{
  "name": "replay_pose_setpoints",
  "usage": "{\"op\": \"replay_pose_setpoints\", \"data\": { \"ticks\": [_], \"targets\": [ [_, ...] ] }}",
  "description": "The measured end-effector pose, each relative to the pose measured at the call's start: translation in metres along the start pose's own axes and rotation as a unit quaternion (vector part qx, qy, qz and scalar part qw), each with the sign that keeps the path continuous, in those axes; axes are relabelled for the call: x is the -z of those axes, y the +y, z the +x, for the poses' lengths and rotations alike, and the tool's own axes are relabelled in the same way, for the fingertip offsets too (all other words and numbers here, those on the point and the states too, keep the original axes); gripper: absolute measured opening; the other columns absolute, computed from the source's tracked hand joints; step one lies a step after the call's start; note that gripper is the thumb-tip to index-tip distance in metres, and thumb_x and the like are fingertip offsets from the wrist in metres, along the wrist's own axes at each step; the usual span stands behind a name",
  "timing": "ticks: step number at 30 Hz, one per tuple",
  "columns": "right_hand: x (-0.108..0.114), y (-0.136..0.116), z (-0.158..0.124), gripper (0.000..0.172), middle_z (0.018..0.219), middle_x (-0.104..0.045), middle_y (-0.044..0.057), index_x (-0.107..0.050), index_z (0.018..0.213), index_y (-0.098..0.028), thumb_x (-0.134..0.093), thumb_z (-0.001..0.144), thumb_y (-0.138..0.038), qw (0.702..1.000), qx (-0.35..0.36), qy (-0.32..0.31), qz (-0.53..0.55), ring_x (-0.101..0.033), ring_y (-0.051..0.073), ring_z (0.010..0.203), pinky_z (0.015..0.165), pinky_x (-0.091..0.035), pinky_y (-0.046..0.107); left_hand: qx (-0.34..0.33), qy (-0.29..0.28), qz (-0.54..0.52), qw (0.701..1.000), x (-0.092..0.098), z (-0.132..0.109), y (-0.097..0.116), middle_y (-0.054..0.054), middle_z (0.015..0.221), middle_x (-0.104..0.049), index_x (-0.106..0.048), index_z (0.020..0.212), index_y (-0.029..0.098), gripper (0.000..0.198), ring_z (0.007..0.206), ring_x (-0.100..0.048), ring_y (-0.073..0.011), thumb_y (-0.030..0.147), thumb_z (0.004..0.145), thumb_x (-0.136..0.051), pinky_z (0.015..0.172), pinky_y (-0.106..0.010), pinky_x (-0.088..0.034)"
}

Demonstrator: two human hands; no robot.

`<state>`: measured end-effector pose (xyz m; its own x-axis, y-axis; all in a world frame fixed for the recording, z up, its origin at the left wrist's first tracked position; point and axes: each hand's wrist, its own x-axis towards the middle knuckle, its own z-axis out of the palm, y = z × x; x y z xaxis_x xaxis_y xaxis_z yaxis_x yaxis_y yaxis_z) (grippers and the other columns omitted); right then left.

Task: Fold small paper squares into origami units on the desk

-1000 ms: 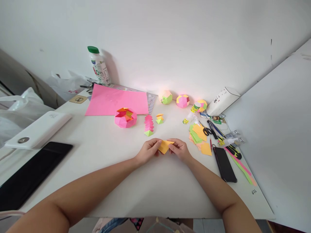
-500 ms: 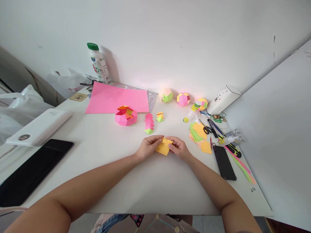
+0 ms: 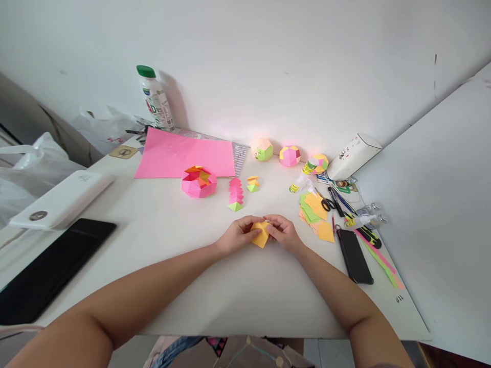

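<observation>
The left hand (image 3: pixel 238 235) and right hand (image 3: pixel 284 234) share a narrow grip, thumbs on top, pinching 1 yellow-orange paper (image 3: pixel 261 239) between them. It is held over the middle of the worktop (image 3: pixel 238 301), toward the near edge, with a corner pointing down to that edge. Compared with half a second ago, the left thumb lies lower and farther across the paper, and less of its face shows; the paper's corner that pointed right 1 second ago now can't be seen. Around the hands, the other things keep their places on the worktop.

Just beyond the fingers stand 1 pink zigzag stack (image 3: pixel 235 189) ending in a green piece, and 1 smaller orange-and-green stack (image 3: pixel 252 185). Farther out to the left sits 1 open pink paper bowl (image 3: pixel 198 186), just in front of 1 large pink sheet (image 3: pixel 184 156). To the right are 1 loose pile of paper squares (image 3: pixel 309 210), too overlapped to count, 1 pair of scissors (image 3: pixel 328 205) and 1 black phone (image 3: pixel 355 258). Along the far edge rest 3 faceted paper balls (image 3: pixel 289 156). Toward the left edge lie 1 white power bank (image 3: pixel 63 197) and 1 black tablet (image 3: pixel 57 271).
</observation>
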<state>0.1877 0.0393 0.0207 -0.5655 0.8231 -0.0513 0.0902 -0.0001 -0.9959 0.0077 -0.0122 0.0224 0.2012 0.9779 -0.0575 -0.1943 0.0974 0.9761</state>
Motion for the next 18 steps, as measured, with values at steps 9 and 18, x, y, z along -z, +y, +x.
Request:
{"op": "replay_pose_setpoints", "data": {
  "ticks": [9, 18],
  "targets": [
    [-0.0008, -0.0018, -0.0004, 0.038, 0.077, -0.056, 0.000, -0.053, 0.114, -0.020, -0.060, 0.080, -0.037, 1.000, 0.018, 0.000, 0.015, -0.051, 0.009, 0.058, 0.055, -0.044, 0.024, 0.009, 0.073, -0.051, 0.996, 0.0018, 0.0025, -0.0010, -0.005, 0.091, -0.062, -0.048, 0.116, 0.017, 0.056, 0.084, -0.062, -0.0185, 0.039, 0.070, -0.068, 0.074, -0.035, -0.050],
    [-0.0058, -0.0042, -0.0010, 0.022, 0.070, -0.056, 0.000, -0.059, 0.079, -0.017, -0.063, 0.076, -0.038, 0.999, 0.012, 0.020, -0.038, -0.049, 0.010, 0.057, 0.054, -0.042, 0.024, -0.015, 0.064, -0.050, 0.997, -0.0003, 0.0019, 0.0013, -0.005, 0.092, -0.059, -0.052, 0.103, 0.016, 0.044, 0.083, -0.060, -0.0162, 0.038, 0.069, -0.069, 0.072, -0.031, -0.050]
  ]
}}
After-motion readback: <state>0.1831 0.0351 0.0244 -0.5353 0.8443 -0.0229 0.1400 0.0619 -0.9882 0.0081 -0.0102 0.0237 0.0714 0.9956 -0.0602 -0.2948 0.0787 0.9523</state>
